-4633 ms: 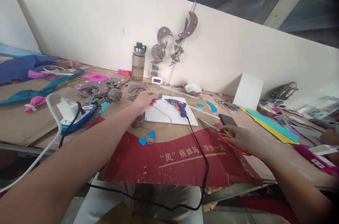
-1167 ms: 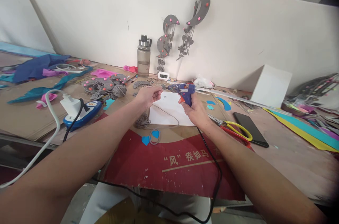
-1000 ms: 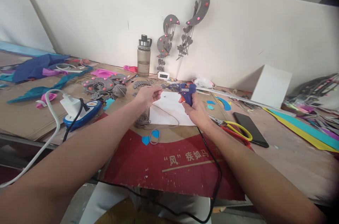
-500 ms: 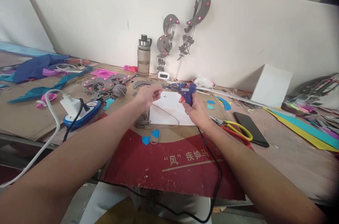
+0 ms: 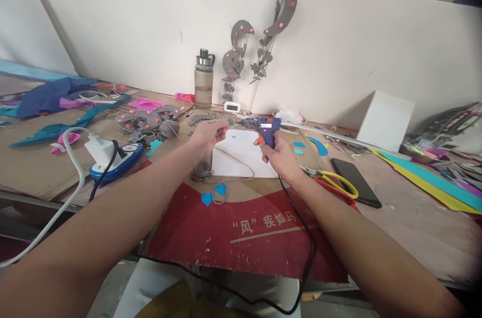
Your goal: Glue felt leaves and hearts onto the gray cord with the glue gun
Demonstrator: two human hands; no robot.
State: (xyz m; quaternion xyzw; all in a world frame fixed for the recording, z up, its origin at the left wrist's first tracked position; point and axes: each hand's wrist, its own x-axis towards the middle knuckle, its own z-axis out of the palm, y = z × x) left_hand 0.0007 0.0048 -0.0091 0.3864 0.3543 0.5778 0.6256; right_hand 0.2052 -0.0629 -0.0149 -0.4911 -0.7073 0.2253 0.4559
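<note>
My right hand (image 5: 280,155) is wrapped around the handle of a blue glue gun (image 5: 268,130) with an orange trigger. Its nozzle points left, toward my left hand (image 5: 211,135). The left fingertips are pinched on a small grey piece (image 5: 231,121) close to the nozzle; whether the two touch I cannot tell. Below both hands lies a white sheet (image 5: 235,160), with a grey cord (image 5: 241,162) trailing across it. A bundle of grey cord (image 5: 202,170) sits at the sheet's left edge. Blue cut-outs (image 5: 207,198) and a cord loop rest on the red cardboard (image 5: 188,237).
Scissors (image 5: 339,185) and a black phone (image 5: 356,182) lie right of my right hand. A power strip (image 5: 116,162) is at left, a water bottle (image 5: 204,80) behind. Grey moon hangings (image 5: 241,32) are on the wall. The gun's black cable (image 5: 311,237) loops over the cardboard's front edge.
The glue gun has shifted slightly right, away from my left fingertips. My left hand keeps its pinch almost in the same place.
</note>
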